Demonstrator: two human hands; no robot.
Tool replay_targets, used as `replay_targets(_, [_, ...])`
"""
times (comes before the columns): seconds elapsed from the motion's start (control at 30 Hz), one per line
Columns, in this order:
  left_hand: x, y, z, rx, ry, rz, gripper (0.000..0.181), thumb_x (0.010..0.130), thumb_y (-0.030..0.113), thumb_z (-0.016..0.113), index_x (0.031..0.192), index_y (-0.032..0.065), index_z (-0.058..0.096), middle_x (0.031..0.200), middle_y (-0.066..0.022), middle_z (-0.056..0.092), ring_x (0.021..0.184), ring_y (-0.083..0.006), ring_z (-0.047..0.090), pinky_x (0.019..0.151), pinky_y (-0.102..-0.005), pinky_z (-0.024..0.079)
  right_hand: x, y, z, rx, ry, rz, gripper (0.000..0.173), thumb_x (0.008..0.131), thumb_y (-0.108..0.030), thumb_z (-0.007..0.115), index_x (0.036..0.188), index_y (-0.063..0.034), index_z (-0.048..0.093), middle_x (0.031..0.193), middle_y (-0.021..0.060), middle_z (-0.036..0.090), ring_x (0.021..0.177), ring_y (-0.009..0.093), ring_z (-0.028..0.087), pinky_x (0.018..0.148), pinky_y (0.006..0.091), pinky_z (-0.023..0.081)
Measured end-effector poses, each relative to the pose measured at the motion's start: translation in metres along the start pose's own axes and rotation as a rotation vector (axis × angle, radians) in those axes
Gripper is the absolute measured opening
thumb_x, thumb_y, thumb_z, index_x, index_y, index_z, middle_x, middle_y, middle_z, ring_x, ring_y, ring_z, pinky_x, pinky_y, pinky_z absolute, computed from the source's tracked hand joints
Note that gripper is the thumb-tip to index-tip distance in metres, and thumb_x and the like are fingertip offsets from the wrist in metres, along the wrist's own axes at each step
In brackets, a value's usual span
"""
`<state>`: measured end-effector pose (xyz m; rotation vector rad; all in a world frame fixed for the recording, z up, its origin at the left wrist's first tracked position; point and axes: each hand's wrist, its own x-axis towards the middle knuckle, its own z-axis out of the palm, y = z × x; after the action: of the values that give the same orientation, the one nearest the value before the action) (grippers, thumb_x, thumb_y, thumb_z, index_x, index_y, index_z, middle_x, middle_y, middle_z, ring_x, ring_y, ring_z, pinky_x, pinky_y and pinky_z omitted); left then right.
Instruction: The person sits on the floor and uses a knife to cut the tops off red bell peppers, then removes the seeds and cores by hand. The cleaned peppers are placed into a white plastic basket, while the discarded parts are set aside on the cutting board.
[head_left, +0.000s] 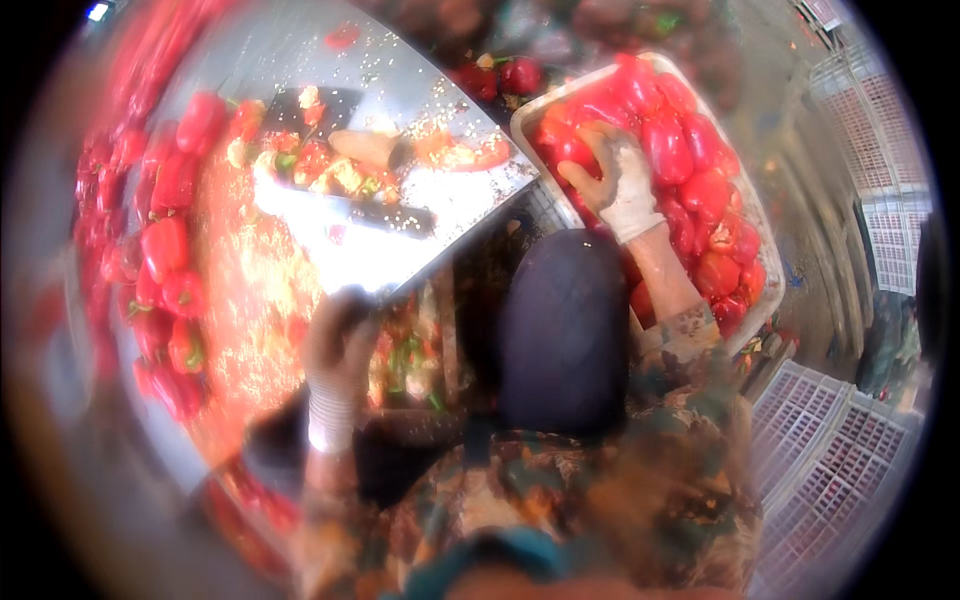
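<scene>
My right hand (619, 180), in a stained pale glove, reaches into a white plastic crate (772, 262) heaped with red bell peppers (666, 148). Its thumb and fingers are spread over the peppers. At the near edge of a shiny metal table (480, 90) is my left hand (339, 337), gloved with a ribbed white cuff; it is blurred, and its fingers and anything in them cannot be made out. Pepper cores and seeds (349, 176) lie on the metal around a brown tapered object (367, 148). Whole red peppers (165, 247) line the table's left side.
A wooden-framed opening or container (411, 352) with pepper scraps lies below the table edge. A dark rounded form (566, 330), perhaps a knee, is between my arms. White lattice crates (825, 442) stand at the lower right, more (870, 157) at the upper right. Glare hides part of the table.
</scene>
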<state>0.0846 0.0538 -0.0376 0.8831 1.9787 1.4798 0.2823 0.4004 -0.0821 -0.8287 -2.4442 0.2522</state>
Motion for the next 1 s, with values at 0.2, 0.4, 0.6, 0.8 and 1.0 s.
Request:
replay_targets(0.2, [0.008, 0.008, 0.01, 0.029, 0.053, -0.032, 0.03, 0.086, -0.005, 0.064, 0.115, -0.0008, 0.06, 0.105, -0.0103, 0.064, 0.093, -0.0162, 0.063, 0.084, -0.0292, 0.053, 0.033, 0.019, 0.028, 0.043, 0.071, 0.08, 0.034, 0.079, -0.029, 0.069, 0.102, -0.0045, 0.065, 0.093, 0.0204, 0.065, 0.088, 0.038, 0.062, 0.076, 0.0452, 0.049])
replay_targets(0.4, [0.012, 0.003, 0.016, 0.177, 0.074, 0.097, 0.028, 0.083, -0.006, 0.065, 0.11, 0.0004, 0.062, 0.096, -0.0109, 0.066, 0.087, -0.017, 0.066, 0.075, -0.0292, 0.055, 0.041, 0.029, 0.037, -0.161, 0.008, 0.286, 0.028, 0.083, -0.033, 0.059, 0.093, -0.0071, 0.063, 0.088, 0.0212, 0.065, 0.083, 0.04, 0.063, 0.072, 0.0503, 0.05])
replay_targets(0.6, [0.022, 0.017, 0.022, 0.376, 0.087, 0.173, 0.028, 0.08, -0.007, 0.067, 0.106, 0.0018, 0.064, 0.091, -0.0125, 0.066, 0.079, -0.0214, 0.068, 0.07, -0.0302, 0.055, 0.035, 0.025, 0.047, -0.258, 0.063, 0.18, 0.027, 0.086, -0.032, 0.058, 0.088, -0.0055, 0.061, 0.084, 0.019, 0.062, 0.082, 0.039, 0.061, 0.072, 0.0501, 0.049])
replay_targets(0.8, [0.024, 0.025, 0.022, 0.462, 0.043, 0.11, 0.033, 0.078, -0.007, 0.067, 0.109, 0.0042, 0.066, 0.092, -0.0102, 0.066, 0.076, -0.0199, 0.066, 0.067, -0.0305, 0.054, 0.031, 0.013, 0.059, -0.227, -0.031, 0.138, 0.025, 0.087, -0.028, 0.055, 0.087, -0.004, 0.06, 0.089, 0.0174, 0.062, 0.085, 0.039, 0.06, 0.072, 0.0497, 0.049])
replay_targets(1.0, [0.042, 0.044, 0.029, 0.506, 0.004, 0.309, 0.039, 0.077, -0.006, 0.069, 0.115, 0.0061, 0.066, 0.09, -0.0083, 0.066, 0.07, -0.0188, 0.061, 0.064, -0.0292, 0.05, 0.033, 0.042, 0.11, -0.303, 0.02, 0.173, 0.025, 0.086, -0.028, 0.053, 0.087, -0.0049, 0.062, 0.089, 0.0186, 0.063, 0.085, 0.04, 0.06, 0.074, 0.0498, 0.048])
